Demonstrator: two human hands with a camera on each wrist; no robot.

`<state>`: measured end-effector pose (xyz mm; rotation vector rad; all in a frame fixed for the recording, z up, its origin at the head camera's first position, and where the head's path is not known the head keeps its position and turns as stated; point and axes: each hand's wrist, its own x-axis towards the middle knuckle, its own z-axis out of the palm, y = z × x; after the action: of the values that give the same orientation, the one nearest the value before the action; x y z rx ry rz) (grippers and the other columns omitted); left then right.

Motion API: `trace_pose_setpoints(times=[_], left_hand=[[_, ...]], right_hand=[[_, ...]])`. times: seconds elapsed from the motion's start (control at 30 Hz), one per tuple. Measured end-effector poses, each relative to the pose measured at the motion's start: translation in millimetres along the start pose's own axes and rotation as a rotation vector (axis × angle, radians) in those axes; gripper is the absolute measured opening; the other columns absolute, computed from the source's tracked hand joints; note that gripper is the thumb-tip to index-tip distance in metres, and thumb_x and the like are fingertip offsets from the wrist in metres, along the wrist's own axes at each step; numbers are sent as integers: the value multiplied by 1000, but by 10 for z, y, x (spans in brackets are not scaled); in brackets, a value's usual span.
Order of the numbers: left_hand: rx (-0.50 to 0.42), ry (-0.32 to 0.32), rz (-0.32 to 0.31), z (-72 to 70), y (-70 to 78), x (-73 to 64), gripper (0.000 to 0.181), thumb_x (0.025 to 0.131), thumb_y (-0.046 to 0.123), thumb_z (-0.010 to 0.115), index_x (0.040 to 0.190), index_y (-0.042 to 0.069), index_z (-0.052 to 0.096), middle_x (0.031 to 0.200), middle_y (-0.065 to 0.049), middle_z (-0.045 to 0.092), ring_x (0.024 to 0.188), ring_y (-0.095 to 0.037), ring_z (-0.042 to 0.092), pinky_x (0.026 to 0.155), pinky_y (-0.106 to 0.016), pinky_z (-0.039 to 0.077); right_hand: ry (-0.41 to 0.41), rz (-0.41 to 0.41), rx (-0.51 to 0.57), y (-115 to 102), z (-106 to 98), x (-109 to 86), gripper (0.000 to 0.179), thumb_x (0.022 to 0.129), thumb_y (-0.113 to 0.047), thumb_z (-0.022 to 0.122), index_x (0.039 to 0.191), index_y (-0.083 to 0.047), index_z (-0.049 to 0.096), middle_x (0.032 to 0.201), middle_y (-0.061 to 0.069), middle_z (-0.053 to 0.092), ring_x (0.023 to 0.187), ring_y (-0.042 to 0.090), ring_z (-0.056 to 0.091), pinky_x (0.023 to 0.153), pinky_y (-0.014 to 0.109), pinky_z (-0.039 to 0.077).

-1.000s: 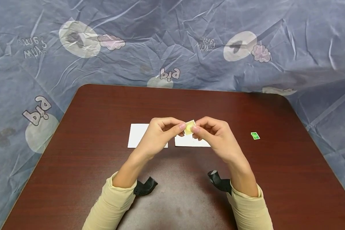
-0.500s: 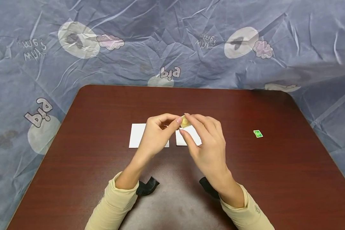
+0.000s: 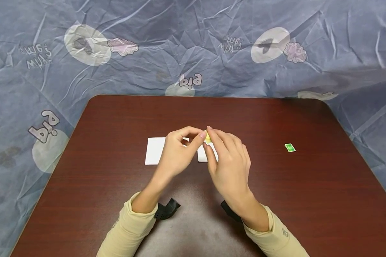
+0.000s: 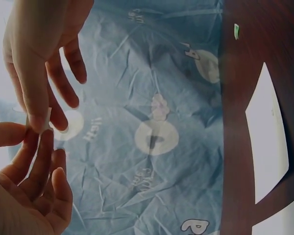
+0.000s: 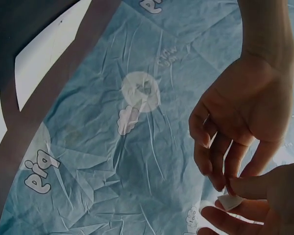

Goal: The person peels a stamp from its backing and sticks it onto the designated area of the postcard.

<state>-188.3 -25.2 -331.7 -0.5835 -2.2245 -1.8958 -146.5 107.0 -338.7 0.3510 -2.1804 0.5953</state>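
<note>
A small yellow square (image 3: pixel 207 137), like a sticker or stamp, is held up between both hands over the table. My left hand (image 3: pixel 181 151) pinches its left side between thumb and index finger. My right hand (image 3: pixel 229 160) has its thumb and index finger at the opposite edge, one on each side, and covers much of the square. In the right wrist view, a pale piece (image 5: pixel 230 202) of it shows between the fingertips. Behind the hands lie a left white sheet (image 3: pixel 154 151) and a right white sheet (image 3: pixel 203 156), both partly hidden.
A small green card-like piece (image 3: pixel 290 147) lies on the right of the brown table (image 3: pixel 115 117). Black curved mounts stick out at the wrists, the left mount (image 3: pixel 167 209) showing most. A wrinkled blue-grey printed cloth (image 3: pixel 167 43) hangs behind the table.
My right hand has shifted left and turned, its fingers now straighter and covering more of the yellow square. My left hand keeps its pinch. The head view has shifted slightly.
</note>
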Motion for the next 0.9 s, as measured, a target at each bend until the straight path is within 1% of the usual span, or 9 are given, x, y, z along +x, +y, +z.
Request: trace_pose_setpoints(times=[0.13, 0.23, 0.37, 0.43, 0.5, 0.6, 0.7, 0.8, 0.9], left_hand=[[17, 2, 36, 18, -6, 1, 14, 92, 16, 63, 92, 4, 72, 83, 0, 68, 73, -12, 58, 62, -30, 50], [8, -1, 58, 27, -18, 3, 17, 94, 18, 61, 91, 5, 72, 84, 1, 68, 73, -12, 57, 66, -32, 49], [-22, 24, 83, 23, -22, 3, 17, 94, 18, 60, 91, 5, 71, 85, -1, 68, 72, -13, 58, 68, -31, 48], [-55, 39, 91, 20, -20, 2, 15, 94, 17, 60, 93, 4, 69, 87, -3, 67, 73, -15, 60, 68, -30, 48], [-98, 41, 99, 16, -4, 1, 14, 93, 15, 61, 98, 3, 67, 90, -4, 67, 76, -16, 61, 68, -30, 48], [-138, 14, 118, 11, 10, -6, 17, 93, 13, 61, 105, 2, 67, 96, -4, 67, 83, -16, 63, 70, -32, 48], [-143, -22, 140, 9, 17, -11, 18, 92, 10, 63, 105, 2, 70, 98, -2, 68, 84, -14, 62, 68, -35, 48], [-142, -25, 163, 12, 16, -14, 14, 90, 8, 66, 101, 1, 73, 94, 0, 68, 80, -15, 60, 64, -36, 47], [-133, -5, 180, 10, 21, -19, 11, 88, 6, 68, 96, 0, 74, 91, 0, 68, 77, -15, 58, 63, -33, 45]], right_hand=[[9, 4, 22, 21, -2, 9, 25, 87, -3, 63, 111, -4, 71, 100, 7, 68, 93, 30, 60, 67, 42, 43], [7, 13, 33, 32, -6, 16, 20, 91, -9, 62, 108, -4, 72, 96, 7, 69, 91, 30, 60, 67, 41, 43], [8, 41, 80, 28, -17, 31, 19, 93, -10, 60, 106, -4, 72, 93, 7, 69, 85, 29, 60, 66, 40, 45], [-7, 68, 167, 26, -32, 42, 16, 93, -6, 60, 103, -2, 72, 90, 7, 69, 81, 27, 59, 66, 38, 45], [-45, 116, 299, 30, -57, 60, 14, 92, -2, 60, 100, 0, 71, 86, 6, 68, 76, 23, 58, 66, 34, 44], [-127, 218, 511, 34, -107, 83, 14, 93, 2, 57, 97, 2, 70, 82, 6, 67, 74, 17, 57, 66, 27, 42], [-197, 320, 658, 24, -160, 106, 16, 96, 1, 53, 98, 4, 69, 79, 7, 66, 75, 14, 58, 71, 24, 45], [-246, 398, 743, 15, -197, 119, 18, 97, -1, 52, 100, 7, 67, 79, 11, 64, 78, 14, 59, 76, 26, 48], [-277, 423, 733, 19, -210, 125, 17, 97, -3, 54, 100, 4, 69, 80, 11, 64, 79, 15, 59, 75, 27, 48]])
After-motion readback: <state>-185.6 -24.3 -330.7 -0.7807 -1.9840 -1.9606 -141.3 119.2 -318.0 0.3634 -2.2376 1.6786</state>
